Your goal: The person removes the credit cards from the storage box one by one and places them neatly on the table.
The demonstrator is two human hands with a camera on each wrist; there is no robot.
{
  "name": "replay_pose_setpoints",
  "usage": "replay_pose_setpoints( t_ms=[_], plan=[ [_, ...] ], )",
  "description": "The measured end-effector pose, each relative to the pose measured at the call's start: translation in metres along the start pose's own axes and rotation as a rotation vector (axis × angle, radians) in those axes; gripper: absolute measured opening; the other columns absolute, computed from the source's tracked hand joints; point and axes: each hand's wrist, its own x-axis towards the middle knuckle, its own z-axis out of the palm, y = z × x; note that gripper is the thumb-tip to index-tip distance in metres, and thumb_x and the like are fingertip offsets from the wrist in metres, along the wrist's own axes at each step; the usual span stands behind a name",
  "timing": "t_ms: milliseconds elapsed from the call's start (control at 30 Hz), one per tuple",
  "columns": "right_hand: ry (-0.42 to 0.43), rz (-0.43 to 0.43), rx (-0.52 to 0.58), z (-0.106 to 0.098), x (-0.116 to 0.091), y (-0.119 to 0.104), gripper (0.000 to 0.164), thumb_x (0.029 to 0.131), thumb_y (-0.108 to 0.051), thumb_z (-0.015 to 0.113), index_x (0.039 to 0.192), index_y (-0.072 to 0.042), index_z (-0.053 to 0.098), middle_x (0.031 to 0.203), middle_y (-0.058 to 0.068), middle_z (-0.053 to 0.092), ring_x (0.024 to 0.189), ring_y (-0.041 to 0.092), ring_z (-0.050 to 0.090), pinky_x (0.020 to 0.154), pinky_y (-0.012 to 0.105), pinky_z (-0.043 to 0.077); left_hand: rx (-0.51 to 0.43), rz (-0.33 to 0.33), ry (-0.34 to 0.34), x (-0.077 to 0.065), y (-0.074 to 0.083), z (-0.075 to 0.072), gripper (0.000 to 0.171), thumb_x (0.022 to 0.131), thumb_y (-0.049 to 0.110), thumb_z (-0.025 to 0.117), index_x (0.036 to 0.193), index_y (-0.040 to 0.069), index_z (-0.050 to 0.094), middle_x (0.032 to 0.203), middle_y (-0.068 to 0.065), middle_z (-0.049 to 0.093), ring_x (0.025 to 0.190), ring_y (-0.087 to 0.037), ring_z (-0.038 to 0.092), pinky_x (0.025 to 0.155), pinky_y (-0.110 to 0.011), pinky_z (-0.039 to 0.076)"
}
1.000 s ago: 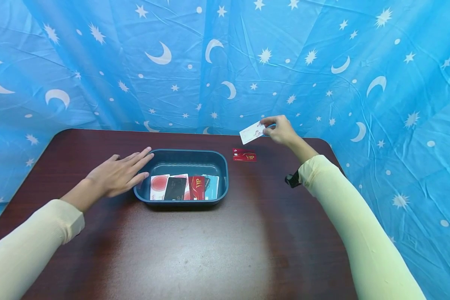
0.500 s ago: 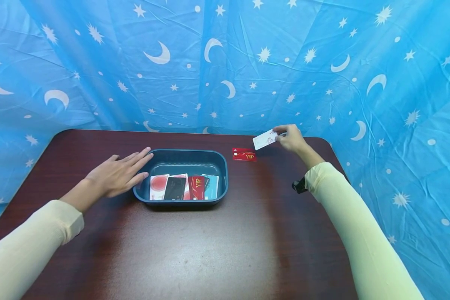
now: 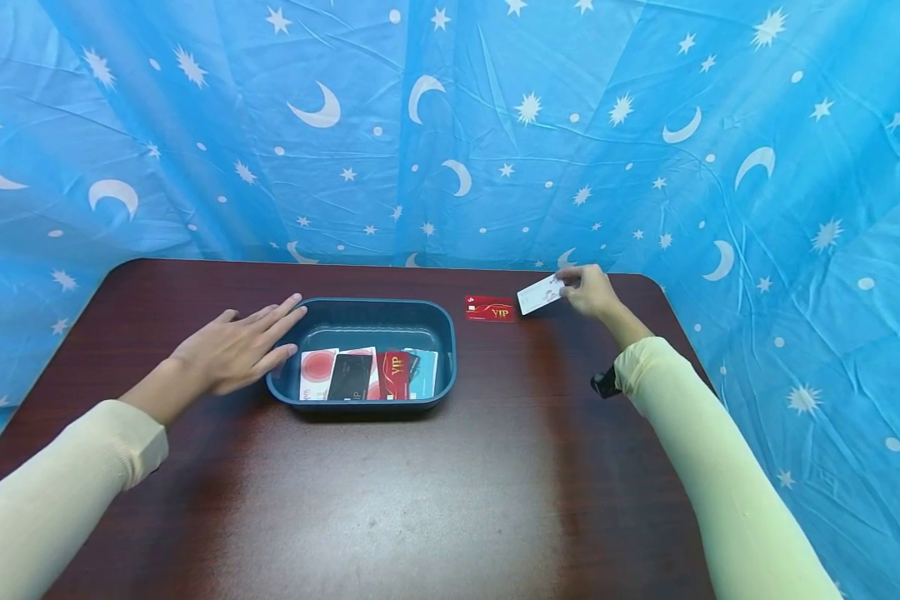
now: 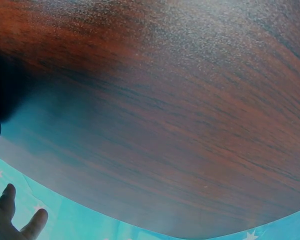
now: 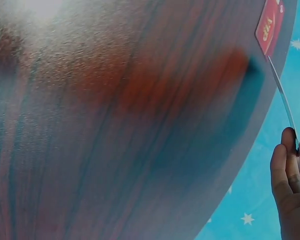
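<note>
My right hand (image 3: 592, 292) pinches a white card (image 3: 540, 294) by its right end, just right of a red VIP card (image 3: 490, 309) that lies flat on the table. In the right wrist view the white card (image 5: 282, 102) appears edge-on between thumb and fingers (image 5: 288, 165), tilted above the wood. With straight fingers, my left hand (image 3: 232, 350) rests at the left rim of a dark blue tray (image 3: 378, 310). Inside the tray, along its near side, lie several cards: white-and-red ones (image 3: 318, 375), a black one (image 3: 350, 377), a red VIP one (image 3: 394, 375) and a light blue one (image 3: 424, 375).
The dark brown wooden table (image 3: 390, 500) reflects a bright patch of light near its front. Behind it hangs a blue curtain (image 3: 495, 125) with white moons and stars. A black strap or device (image 3: 605, 383) sits at the right sleeve's cuff.
My right hand has carried the white card rightward and down toward the tabletop, from above the red VIP card to its right side. The left hand and the tray stay put.
</note>
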Motion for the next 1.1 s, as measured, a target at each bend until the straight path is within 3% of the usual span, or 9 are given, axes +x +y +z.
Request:
replay_pose_setpoints(
  t_ms=[333,600,1100],
  plan=[
    [0.005,0.023,-0.049,0.009,-0.003,0.014,0.038,0.094,0.006,0.052,0.131,0.010,0.059,0.117,0.027,0.063,0.095,0.029,0.062,0.067,0.026,0.044,0.001,-0.008,-0.009,0.000,0.001,0.000,0.072,0.103,0.048,0.041,0.159,0.007,0.021,0.163,-0.019,0.019,0.140,-0.040,0.039,0.105,-0.069,0.033],
    [-0.007,0.051,-0.035,0.016,-0.006,0.022,0.039,0.093,0.007,0.051,0.132,0.009,0.058,0.117,0.027,0.062,0.098,0.032,0.067,0.072,0.029,0.049,-0.005,-0.005,-0.012,0.000,0.000,-0.002,0.072,0.103,0.047,0.042,0.159,0.007,0.021,0.164,-0.019,0.018,0.141,-0.039,0.038,0.106,-0.069,0.033],
    [-0.002,0.050,-0.112,0.026,-0.004,0.034,0.036,0.094,0.005,0.053,0.129,0.005,0.061,0.119,0.026,0.062,0.099,0.033,0.060,0.082,0.040,0.047,0.006,0.000,-0.006,-0.001,0.001,-0.001,0.072,0.103,0.047,0.042,0.159,0.007,0.021,0.164,-0.019,0.019,0.140,-0.039,0.040,0.105,-0.069,0.034]
  ],
)
